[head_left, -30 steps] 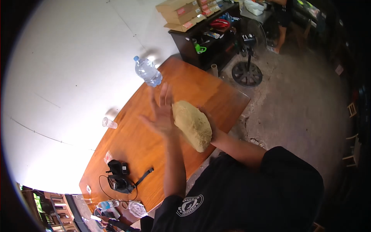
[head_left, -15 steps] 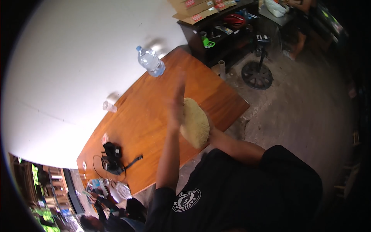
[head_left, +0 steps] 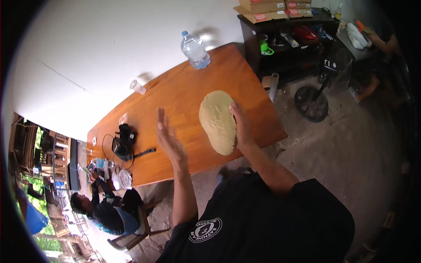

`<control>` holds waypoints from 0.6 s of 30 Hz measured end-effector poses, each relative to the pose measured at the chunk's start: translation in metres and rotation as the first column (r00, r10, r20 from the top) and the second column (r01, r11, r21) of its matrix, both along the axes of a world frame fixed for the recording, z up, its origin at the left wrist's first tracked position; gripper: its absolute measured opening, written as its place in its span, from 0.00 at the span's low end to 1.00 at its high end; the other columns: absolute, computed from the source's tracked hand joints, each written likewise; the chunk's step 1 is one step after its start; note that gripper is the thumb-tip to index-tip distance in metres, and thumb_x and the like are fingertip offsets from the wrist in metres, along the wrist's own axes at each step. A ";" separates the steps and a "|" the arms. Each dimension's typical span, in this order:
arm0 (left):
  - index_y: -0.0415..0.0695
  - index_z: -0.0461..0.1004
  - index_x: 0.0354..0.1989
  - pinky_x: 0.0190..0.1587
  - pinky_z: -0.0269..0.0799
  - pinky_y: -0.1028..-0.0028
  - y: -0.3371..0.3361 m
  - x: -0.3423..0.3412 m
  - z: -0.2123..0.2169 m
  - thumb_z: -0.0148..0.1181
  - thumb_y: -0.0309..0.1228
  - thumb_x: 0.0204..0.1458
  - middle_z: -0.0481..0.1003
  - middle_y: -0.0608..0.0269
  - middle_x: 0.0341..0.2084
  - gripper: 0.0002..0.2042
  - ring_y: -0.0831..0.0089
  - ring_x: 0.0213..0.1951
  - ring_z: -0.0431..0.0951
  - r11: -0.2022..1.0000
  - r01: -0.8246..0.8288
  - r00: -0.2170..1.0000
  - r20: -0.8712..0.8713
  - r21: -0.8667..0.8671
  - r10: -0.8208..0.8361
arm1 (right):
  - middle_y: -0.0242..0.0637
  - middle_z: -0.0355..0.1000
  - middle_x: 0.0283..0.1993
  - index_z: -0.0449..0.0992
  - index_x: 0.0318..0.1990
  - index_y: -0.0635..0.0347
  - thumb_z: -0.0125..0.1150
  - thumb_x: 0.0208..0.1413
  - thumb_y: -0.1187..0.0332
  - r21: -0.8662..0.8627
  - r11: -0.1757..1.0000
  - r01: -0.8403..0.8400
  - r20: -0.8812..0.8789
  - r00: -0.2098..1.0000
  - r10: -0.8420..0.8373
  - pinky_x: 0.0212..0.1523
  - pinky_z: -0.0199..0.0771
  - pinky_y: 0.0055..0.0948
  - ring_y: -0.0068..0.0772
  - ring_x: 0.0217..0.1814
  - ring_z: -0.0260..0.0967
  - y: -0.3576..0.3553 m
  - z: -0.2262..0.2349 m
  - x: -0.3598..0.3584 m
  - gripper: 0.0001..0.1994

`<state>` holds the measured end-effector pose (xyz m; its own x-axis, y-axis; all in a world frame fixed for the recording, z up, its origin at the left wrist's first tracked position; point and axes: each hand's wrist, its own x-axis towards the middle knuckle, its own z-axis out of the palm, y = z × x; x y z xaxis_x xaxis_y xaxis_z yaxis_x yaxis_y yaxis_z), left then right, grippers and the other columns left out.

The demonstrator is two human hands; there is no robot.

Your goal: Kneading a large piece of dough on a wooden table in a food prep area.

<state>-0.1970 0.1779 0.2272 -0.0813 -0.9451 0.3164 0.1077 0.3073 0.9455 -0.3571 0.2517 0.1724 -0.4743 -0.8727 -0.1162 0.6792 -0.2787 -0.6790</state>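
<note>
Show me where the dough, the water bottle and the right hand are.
dough (head_left: 217,120), head view, middle of its flat face
water bottle (head_left: 195,51), head view, clear body
right hand (head_left: 241,125), head view, back of hand

1. Stacked on top of the dark shelf unit (head_left: 285,48) at the upper right: flat brown cardboard boxes (head_left: 269,9), each with a small red-and-white label on its side.
2. Standing on the far end of the wooden table (head_left: 184,96), near the white wall: a clear plastic water bottle (head_left: 195,51) with a blue cap and a pale label band.
3. No signs or screens clearly visible.
</note>
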 end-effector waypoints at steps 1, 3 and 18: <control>0.44 0.60 0.70 0.67 0.58 0.60 0.007 0.004 -0.020 0.41 0.62 0.63 0.60 0.51 0.69 0.37 0.60 0.66 0.64 1.000 -0.023 1.000 0.010 0.005 0.023 | 0.42 0.70 0.57 0.65 0.63 0.63 0.45 0.68 0.50 -0.025 0.996 0.086 -0.264 0.960 -0.089 0.63 0.65 0.36 0.41 0.62 0.67 0.001 0.005 0.003 0.27; 0.47 0.56 0.72 0.68 0.58 0.56 0.024 -0.002 -0.071 0.39 0.69 0.58 0.59 0.52 0.69 0.43 0.54 0.66 0.63 0.742 0.581 0.692 -0.682 0.334 -0.235 | 0.46 0.66 0.61 0.63 0.66 0.63 0.44 0.68 0.48 -0.093 0.992 0.080 -0.404 0.908 -0.111 0.67 0.58 0.38 0.45 0.66 0.61 0.000 0.006 0.039 0.29; 0.48 0.63 0.66 0.62 0.66 0.49 0.075 0.029 -0.056 0.37 0.66 0.61 0.69 0.54 0.61 0.37 0.52 0.60 0.69 0.586 0.810 0.190 -0.937 -0.020 -0.294 | 0.51 0.65 0.64 0.62 0.62 0.73 0.41 0.69 0.61 -0.828 0.509 0.236 -0.460 0.234 -0.856 0.66 0.65 0.40 0.44 0.65 0.64 0.035 0.149 -0.015 0.23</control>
